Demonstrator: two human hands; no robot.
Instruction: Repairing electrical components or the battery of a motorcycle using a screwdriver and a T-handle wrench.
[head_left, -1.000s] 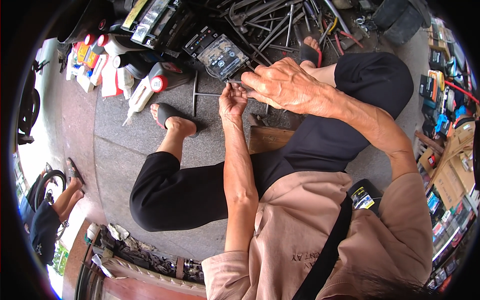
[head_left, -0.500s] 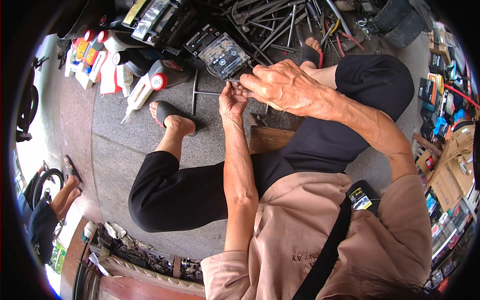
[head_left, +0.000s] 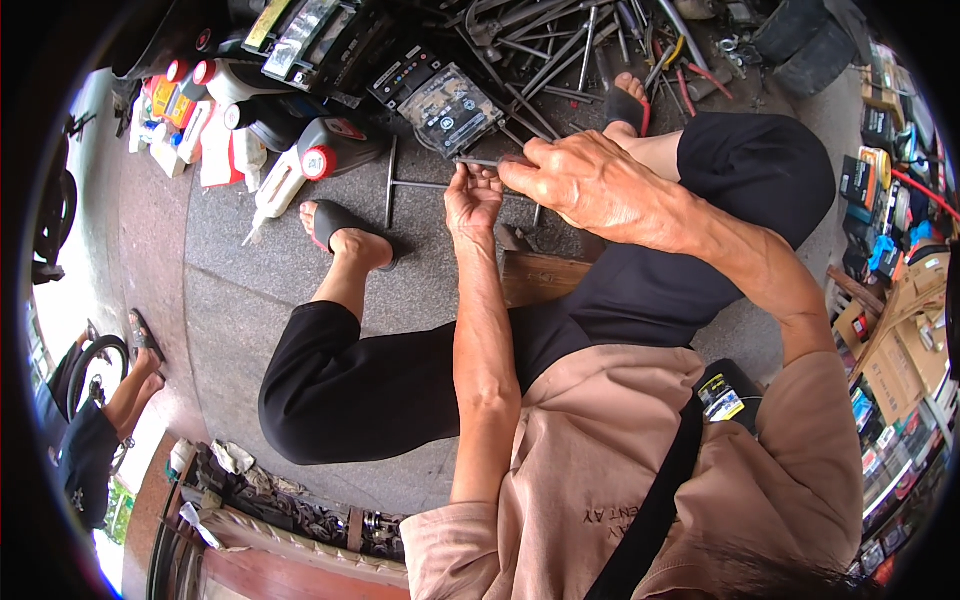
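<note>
A short, thin grey metal rod (head_left: 480, 162) spans the gap between my hands, just in front of a motorcycle battery. Its right end disappears into my closed right hand (head_left: 610, 190), which is held knuckles up. My left hand (head_left: 474, 205) is turned palm up, with curled fingertips at the rod's left end. The rod's exact kind is hard to tell. Beneath my hands, a T-handle wrench (head_left: 389, 186) lies on the floor, its shaft partly hidden behind the left hand. The dusty black battery (head_left: 450, 110) sits just beyond my fingers.
Bottles and jugs (head_left: 335, 145) stand at the far left. Loose tools (head_left: 570, 50) are heaped at the back. A wooden block (head_left: 540, 278) lies between my legs. Boxes (head_left: 905, 365) crowd the right side. Another person's legs (head_left: 125, 405) show at the far left.
Both hands have shifted slightly to the right. The right hand has drawn back a little from the left, and more of the rod shows between them.
</note>
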